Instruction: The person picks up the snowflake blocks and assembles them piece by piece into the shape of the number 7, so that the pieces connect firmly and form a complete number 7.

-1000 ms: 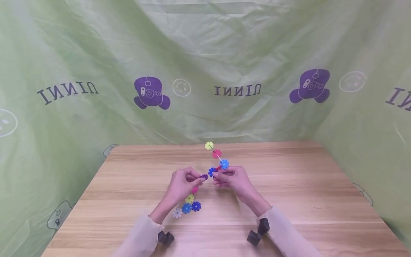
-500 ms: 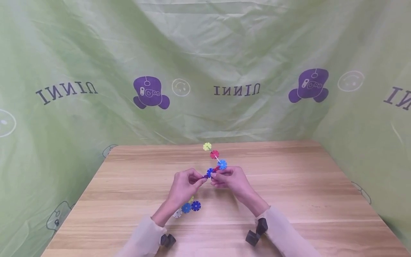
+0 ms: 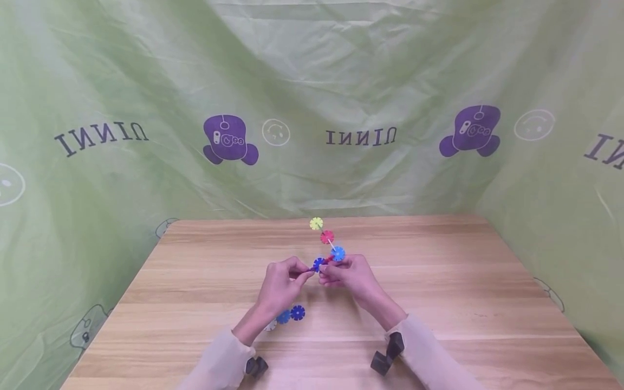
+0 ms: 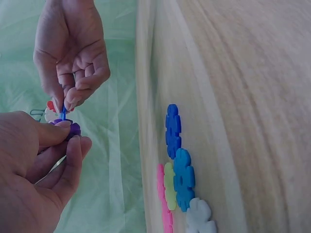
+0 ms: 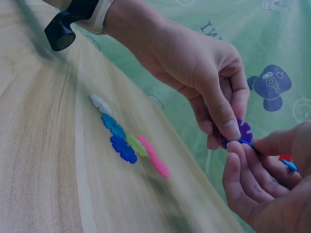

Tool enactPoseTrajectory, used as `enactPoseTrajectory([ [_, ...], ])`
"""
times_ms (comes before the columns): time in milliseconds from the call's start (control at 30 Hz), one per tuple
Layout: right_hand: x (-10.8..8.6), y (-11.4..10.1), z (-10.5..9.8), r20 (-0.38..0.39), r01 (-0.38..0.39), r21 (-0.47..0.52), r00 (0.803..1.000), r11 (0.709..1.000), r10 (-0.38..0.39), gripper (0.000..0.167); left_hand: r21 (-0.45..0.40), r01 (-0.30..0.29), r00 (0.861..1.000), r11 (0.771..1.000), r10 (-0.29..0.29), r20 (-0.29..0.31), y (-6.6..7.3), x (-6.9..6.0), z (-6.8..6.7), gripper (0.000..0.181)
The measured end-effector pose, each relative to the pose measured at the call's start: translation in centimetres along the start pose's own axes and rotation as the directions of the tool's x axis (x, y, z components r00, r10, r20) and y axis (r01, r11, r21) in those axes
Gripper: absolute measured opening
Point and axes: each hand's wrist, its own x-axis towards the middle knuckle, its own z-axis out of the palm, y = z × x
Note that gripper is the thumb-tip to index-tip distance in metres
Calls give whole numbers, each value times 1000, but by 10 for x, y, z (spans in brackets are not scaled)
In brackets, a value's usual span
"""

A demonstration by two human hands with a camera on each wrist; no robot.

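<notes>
I see left hand (image 3: pixel 284 281) pinching purple disc (image 5: pixel 244 127), right hand (image 3: pixel 359 277) pinching dark blue disc (image 3: pixel 319 264), edges touching; other discs (image 5: pixel 113 126) lie on table (image 3: pixel 439 298) nearer left hand

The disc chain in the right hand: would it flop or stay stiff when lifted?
Probably fairly stiff: the disc chain juts out past the right hand with no obvious droop. It is likely light, since its pieces look thin and a pinch holds it. A knock might pop a joint, as the pieces appear joined only at their edges.
</notes>
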Motion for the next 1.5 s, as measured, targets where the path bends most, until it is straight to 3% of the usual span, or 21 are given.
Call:
enactPoseTrajectory([
  [333, 0, 1, 2, -10, -1, 16, 1000, 1000, 2, 22, 14, -15, 1000, 1000, 15, -24, 0, 0, 1, 5],
  [467, 1, 2, 2, -17, -4, 21, 1000, 1000, 5, 21, 0, 19, 1000, 1000, -19, 5, -2, 1, -1, 8],
  [567, 1, 2, 1, -18, -8, 20, 1000, 1000, 9, 21, -14, 59, 996, 998, -59, 63, -5, 1, -5, 15],
  [667, 1, 2, -1, -22, -15, 3, 1000, 1000, 15, 21, -10, 110, 986, 994, -108, 129, -10, 0, -10, 25],
  [833, 2, 0, -3, -34, -30, -11, 999, 999, 30, 21, 64, 204, 955, 977, -213, 208, -22, -3, -22, 28],
  [1000, 1, -1, -6, -36, -32, -6, 999, 999, 31, 23, 178, 226, 950, 958, -257, 177, -40, -6, -35, 24],
  [1100, 1, -2, -8, -48, -34, -2, 998, 999, 34, 23, 200, 249, 944, 947, -284, 168, -50, -6, -40, 21],
  [1233, 1, -3, -9, -55, -44, 7, 998, 999, 44, 23, 205, 251, 930, 946, -295, 220, -59, -6, -44, 18],
  [1500, 0, -3, -9, -53, -47, 6, 997, 999, 47, 23, 216, 267, 904, 939, -322, 281, -65, -5, -51, 20],
])
